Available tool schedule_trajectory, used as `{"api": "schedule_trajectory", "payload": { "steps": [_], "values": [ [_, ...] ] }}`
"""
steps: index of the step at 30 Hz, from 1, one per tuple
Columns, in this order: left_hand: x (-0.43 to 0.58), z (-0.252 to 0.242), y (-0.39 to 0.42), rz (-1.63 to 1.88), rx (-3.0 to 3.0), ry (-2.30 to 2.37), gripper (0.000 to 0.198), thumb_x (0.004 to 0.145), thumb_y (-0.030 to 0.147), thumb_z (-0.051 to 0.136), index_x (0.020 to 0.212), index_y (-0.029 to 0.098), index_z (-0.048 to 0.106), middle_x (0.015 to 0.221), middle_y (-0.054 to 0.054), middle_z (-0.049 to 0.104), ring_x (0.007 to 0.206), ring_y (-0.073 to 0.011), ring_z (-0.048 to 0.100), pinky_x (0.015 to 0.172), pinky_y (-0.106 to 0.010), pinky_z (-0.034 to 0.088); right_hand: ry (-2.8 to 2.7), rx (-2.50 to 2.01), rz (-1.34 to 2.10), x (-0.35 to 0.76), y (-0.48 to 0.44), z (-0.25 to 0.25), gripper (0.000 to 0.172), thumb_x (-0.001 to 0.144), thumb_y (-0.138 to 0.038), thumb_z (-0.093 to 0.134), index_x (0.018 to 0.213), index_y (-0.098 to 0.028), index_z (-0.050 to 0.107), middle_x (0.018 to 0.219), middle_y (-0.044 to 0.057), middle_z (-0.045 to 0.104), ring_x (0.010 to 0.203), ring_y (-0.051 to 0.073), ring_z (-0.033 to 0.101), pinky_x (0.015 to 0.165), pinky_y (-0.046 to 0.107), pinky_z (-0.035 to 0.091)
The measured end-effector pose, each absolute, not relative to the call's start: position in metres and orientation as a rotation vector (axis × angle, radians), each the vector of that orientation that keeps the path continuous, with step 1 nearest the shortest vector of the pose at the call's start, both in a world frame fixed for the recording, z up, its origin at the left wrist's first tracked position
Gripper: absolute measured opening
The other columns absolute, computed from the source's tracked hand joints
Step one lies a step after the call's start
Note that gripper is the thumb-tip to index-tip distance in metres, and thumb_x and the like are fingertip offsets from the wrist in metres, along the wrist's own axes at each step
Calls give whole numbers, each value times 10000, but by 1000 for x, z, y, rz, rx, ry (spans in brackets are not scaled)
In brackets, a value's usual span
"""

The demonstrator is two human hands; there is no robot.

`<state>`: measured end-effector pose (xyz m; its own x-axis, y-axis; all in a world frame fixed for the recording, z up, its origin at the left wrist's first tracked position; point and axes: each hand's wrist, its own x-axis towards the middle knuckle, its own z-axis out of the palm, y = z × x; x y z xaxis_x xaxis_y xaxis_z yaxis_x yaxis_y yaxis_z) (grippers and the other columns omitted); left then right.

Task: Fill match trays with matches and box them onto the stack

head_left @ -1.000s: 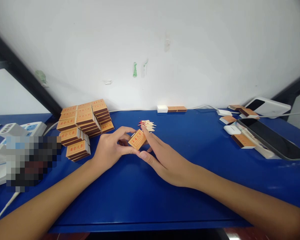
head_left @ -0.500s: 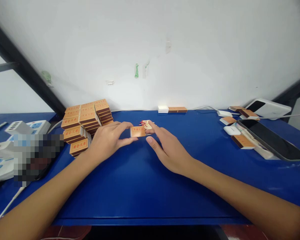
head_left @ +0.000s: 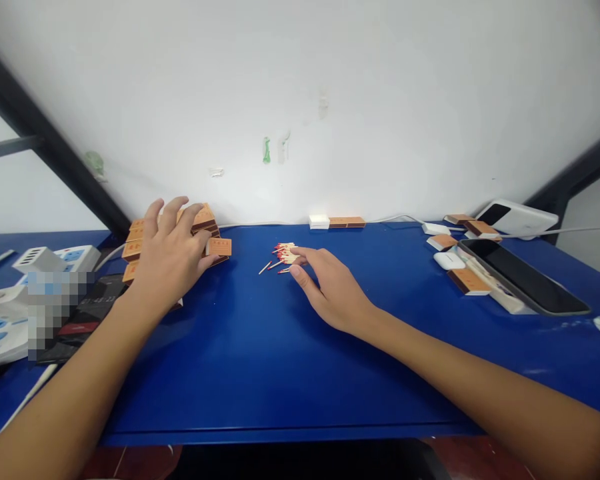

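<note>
Blue tbl [head_left: 260, 373] looked slick, so a light bump could've sent loose bits sliding. Stack of matchboxes [head_left: 133, 249] stood toward its L end, mostly hidden; edges looked uneven, so a knuckle or wrist knock could've toppled the upper boxes. L hand [head_left: 167, 257] was over it, outer fingers spread high, thumb & index pinching. R hand [head_left: 335, 290] hung by the matches, fingers half-curled, thumb & index near each other; can't tell if they held any. The pinched matchbox [head_left: 220, 247] was at the stack's R side, gripped by one end only: could've twisted, or crushed if squeezed too hard. Pile of matches [head_left: 284, 252] lay loose mid-tbl; a careless R-hand sweep could've scattered it. Lone match [head_left: 265, 267] lay apart, easiest to roll off & get missed.
</note>
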<state>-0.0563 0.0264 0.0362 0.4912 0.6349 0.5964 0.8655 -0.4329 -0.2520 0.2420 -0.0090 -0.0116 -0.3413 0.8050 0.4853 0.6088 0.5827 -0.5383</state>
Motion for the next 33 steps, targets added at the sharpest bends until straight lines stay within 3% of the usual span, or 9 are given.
{"api": "schedule_trajectory", "payload": {
  "steps": [5, 10, 16, 26, 33],
  "values": [
    [-53, 32, 27, -630, -2251, -1243, 100, 868, 249, 758, 963, 231, 786, 1561, -99, 533, 1530, -472, 337, 1264, -742, 156, -2068, -1107, 347, 242, -8, -12, 398, 1093, -441, 436, 1356, -205, 620, 1238, 116, 735, 1158, 302, 645, 1027, 512, 493],
    [-42, 18, 32, -500, -2388, -1163, 265, 932, 179, 663, 1148, 273, 784, 1611, -72, 496, 1551, -397, 347, 1273, -706, 213, -2074, -1111, 346, 242, -8, -12, 384, 1088, -438, 443, 1328, -207, 634, 1216, 117, 736, 1164, 302, 641, 1032, 514, 493],
    [-43, 9, 41, -529, -2381, -1180, 221, 975, 188, 600, 986, 233, 816, 1553, -95, 562, 1535, -384, 378, 1275, -695, 217, -2092, -1105, 332, 242, -9, -13, 369, 1089, -421, 446, 1303, -193, 642, 1188, 120, 738, 1131, 297, 642, 1014, 500, 497],
    [-46, 9, 42, -416, -2304, -1195, 270, 972, 163, 554, 928, 215, 815, 1553, -102, 553, 1537, -395, 362, 1267, -706, 220, -2089, -1100, 294, 242, -7, -14, 327, 1082, -411, 473, 1227, -192, 669, 1152, 118, 743, 1106, 295, 635, 990, 484, 495],
    [-48, 9, 41, -345, -2297, -1185, 293, 978, 122, 541, 1086, 208, 800, 1573, -139, 527, 1538, -396, 362, 1266, -709, 219, -2063, -1166, 181, 251, 9, -16, 229, 1055, -344, 526, 1064, -194, 699, 1027, 91, 757, 979, 274, 622, 877, 427, 489]
  ]
}}
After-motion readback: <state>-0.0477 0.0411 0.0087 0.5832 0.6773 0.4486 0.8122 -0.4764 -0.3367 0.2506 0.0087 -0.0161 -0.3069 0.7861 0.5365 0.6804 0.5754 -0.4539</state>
